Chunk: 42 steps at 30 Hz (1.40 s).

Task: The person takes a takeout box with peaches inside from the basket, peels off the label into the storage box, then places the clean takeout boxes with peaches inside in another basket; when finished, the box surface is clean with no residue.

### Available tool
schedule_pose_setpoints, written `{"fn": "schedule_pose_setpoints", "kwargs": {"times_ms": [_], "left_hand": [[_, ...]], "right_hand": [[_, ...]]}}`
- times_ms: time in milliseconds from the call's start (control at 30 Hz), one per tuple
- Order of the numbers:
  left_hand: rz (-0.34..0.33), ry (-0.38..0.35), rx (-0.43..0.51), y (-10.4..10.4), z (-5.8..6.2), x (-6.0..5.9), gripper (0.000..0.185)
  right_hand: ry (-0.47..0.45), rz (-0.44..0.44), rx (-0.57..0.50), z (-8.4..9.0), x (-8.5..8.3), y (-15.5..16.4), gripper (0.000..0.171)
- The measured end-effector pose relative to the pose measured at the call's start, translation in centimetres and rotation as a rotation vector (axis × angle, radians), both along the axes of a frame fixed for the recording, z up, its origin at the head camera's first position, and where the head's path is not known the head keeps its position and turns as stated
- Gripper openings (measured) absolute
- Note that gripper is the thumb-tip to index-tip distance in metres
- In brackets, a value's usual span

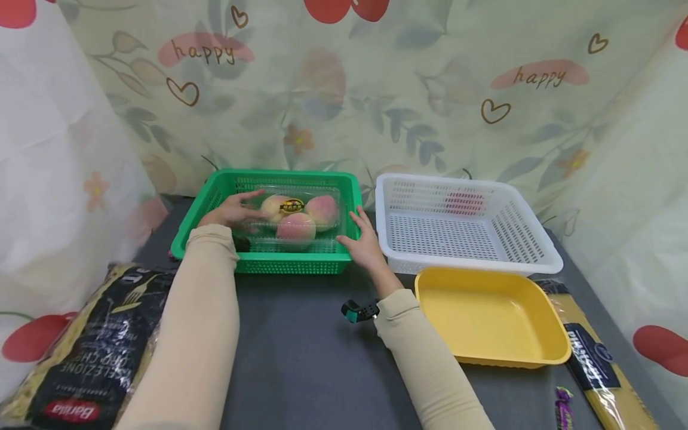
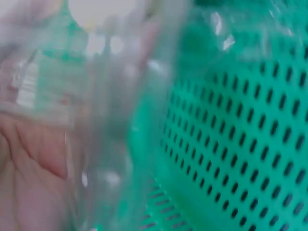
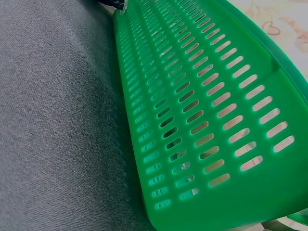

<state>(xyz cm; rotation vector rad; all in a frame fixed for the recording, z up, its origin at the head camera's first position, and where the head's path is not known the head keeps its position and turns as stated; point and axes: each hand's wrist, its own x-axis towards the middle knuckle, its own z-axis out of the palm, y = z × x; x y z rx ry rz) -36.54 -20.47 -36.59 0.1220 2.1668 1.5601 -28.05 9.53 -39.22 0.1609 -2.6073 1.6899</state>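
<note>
Head view: a clear box of peaches (image 1: 298, 218) is held by the left hand (image 1: 232, 210) inside the green basket (image 1: 226, 179), left of centre. The right hand (image 1: 364, 242), fingers relaxed, rests at the basket's side. The box seems ready for lifting out, which needs a two-handed hold.

free: grey tabletop (image 1: 301, 346) – open | blocked: green basket (image 1: 215, 194) wall, yellow tray (image 1: 491, 316) right
</note>
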Motion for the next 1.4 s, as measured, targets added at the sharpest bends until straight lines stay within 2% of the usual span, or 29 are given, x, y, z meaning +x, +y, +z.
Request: {"fn": "schedule_pose_setpoints", "kwargs": {"times_ms": [100, 267, 500, 733, 967, 1167, 1400], "left_hand": [[0.053, 0.004, 0.049, -0.4, 0.2, -0.1, 0.067], [0.091, 0.027, 0.091, -1.2, 0.7, 0.0, 0.063], [0.079, 0.077, 0.046, -2.4, 2.2, 0.7, 0.062], [0.061, 0.076, 0.056, -3.5, 3.6, 1.3, 0.062], [0.088, 0.162, 0.029, -4.0, 5.0, 2.2, 0.061], [0.123, 0.173, 0.083, -3.8, 6.5, 3.6, 0.061], [0.174, 0.184, 0.084, -2.8, 8.2, 6.1, 0.06]], "right_hand": [[-0.002, 0.0, -0.001, -0.1, -0.1, 0.0, 0.064], [0.001, -0.01, -0.002, -0.1, -0.2, -0.1, 0.065], [-0.002, -0.014, 0.011, -0.1, -0.2, -0.1, 0.065], [0.001, -0.015, 0.023, -0.2, -0.3, 0.1, 0.065], [0.012, -0.003, 0.042, -0.2, -0.4, 0.1, 0.067], [0.016, -0.009, 0.058, -0.1, -0.4, 0.1, 0.068], [0.01, -0.001, 0.054, -0.2, -0.4, -0.1, 0.068]]}}
